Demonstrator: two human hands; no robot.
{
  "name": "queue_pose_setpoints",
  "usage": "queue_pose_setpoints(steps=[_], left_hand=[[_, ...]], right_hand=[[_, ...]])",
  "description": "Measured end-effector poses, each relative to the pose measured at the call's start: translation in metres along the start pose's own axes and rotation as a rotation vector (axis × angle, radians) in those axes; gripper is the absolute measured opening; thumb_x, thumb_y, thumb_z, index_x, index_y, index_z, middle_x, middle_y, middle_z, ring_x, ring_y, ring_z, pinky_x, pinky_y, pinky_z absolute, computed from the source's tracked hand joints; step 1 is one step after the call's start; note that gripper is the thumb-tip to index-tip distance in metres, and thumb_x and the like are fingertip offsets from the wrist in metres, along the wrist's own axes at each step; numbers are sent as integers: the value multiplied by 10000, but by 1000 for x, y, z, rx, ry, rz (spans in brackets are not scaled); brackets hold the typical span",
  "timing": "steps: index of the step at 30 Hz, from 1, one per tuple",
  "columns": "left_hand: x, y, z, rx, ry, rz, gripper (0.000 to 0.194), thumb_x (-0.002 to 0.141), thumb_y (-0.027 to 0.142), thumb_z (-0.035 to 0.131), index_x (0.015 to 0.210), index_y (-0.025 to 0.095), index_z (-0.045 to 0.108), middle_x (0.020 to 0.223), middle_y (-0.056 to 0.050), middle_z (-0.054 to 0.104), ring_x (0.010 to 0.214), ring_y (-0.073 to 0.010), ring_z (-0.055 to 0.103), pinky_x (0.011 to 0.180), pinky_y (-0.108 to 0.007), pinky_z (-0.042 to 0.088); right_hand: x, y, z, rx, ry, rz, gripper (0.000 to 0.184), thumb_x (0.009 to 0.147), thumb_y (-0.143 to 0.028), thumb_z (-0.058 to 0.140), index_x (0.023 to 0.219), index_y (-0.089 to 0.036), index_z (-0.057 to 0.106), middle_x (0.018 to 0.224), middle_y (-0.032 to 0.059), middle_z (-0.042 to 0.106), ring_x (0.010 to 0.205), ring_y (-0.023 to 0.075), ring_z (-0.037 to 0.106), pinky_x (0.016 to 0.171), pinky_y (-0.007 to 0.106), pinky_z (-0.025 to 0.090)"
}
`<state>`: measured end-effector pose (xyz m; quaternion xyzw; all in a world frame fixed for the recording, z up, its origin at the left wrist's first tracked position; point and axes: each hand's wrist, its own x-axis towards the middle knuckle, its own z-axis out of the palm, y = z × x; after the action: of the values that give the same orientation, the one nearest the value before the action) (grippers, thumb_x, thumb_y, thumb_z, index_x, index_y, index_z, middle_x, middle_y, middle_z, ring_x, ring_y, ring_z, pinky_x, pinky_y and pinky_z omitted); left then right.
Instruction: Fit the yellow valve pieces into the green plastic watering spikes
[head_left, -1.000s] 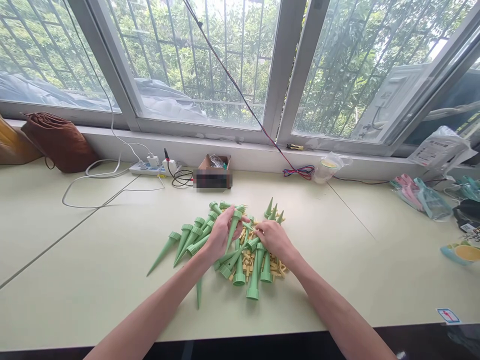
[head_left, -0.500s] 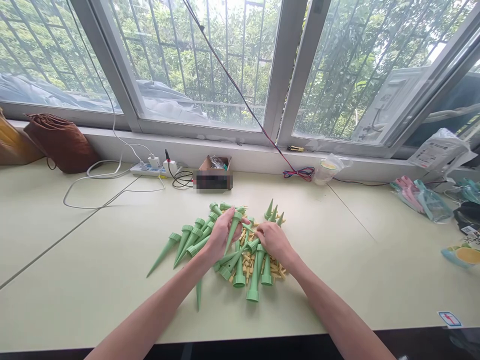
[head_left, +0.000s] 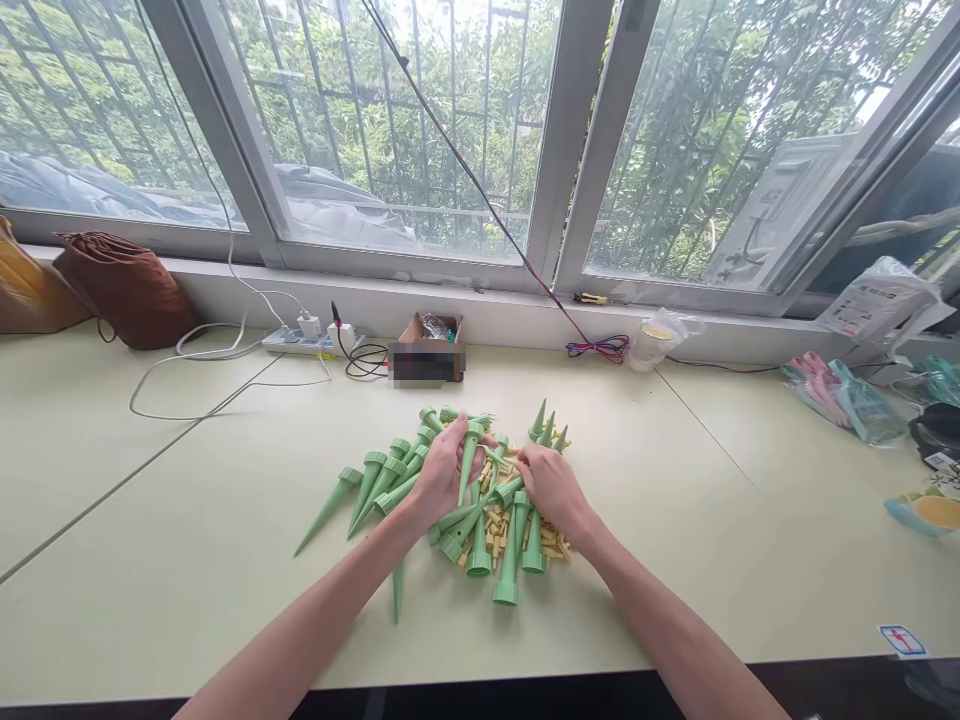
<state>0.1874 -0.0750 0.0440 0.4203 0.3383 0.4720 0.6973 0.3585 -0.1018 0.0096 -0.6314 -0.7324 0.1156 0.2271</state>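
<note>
My left hand is closed around a green plastic watering spike, its ribbed cap up and its point down. My right hand is closed in a pinch just to the right of it; whatever lies between the fingertips is too small to make out. Below both hands lies a heap of small yellow plastic pieces, with several green spikes resting across them. More capped spikes lie in a slanting row to the left. A few spikes stand point up behind my right hand.
A small cardboard box, a power strip with cables and a brown bag sit along the window wall. To the right are a clear plastic cup and bagged pink and green items. The table's front edge runs below my forearms.
The spike in my left hand has turned slightly more upright. My right hand has shifted very slightly to the right, still pinched. The heap and the rows look the same.
</note>
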Motion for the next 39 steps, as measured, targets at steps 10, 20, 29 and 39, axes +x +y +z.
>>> queue_pose_setpoints(steps=[10,20,29,39], left_hand=[[6,-12,-11,42,-22,31,507,881,610,568,796,117,648,494,12,523,391,-68,400,380,-195,305],[3,-14,-5,165,-35,101,478,852,621,597,759,151,586,578,34,512,407,-42,335,372,-175,277],[1,-19,-5,280,-139,144,451,891,578,567,709,184,445,588,64,364,443,-54,313,378,-179,313],[0,-20,-4,333,-167,167,452,915,562,537,708,179,421,618,60,347,458,-47,331,388,-169,337]], right_hand=[[-8,3,-3,173,238,-112,114,959,-133,524,911,-149,626,853,82,686,691,192,628,622,296,485],[-26,-9,-8,392,611,-335,179,969,-148,529,1084,-198,658,923,56,645,526,91,463,489,243,448],[-29,-12,-7,510,452,-430,248,983,-130,503,1146,-224,666,960,62,610,608,101,516,514,250,454],[-28,-11,-6,530,431,-422,239,992,-152,494,1127,-216,680,963,65,617,745,134,622,598,259,517]])
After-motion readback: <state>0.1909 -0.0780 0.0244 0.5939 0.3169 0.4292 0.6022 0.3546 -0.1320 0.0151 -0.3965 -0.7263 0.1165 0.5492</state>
